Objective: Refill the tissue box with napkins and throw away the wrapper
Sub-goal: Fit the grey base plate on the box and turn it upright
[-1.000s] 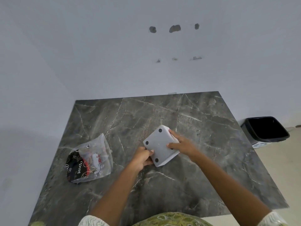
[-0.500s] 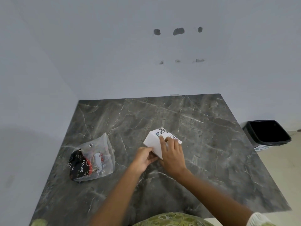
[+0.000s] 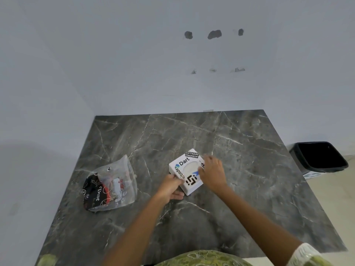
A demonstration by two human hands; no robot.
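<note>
Left hand [image 3: 170,186] pinches the box [image 3: 186,171] edge to steady it opening-up on the table [image 3: 249,169], right hand [image 3: 212,172] fingers curled at its far side, wrapper [image 3: 110,186] awaiting the bin [image 3: 318,157].

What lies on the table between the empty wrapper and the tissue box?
Nothing: the head view shows only bare marble table between the wrapper and the tissue box.
</note>
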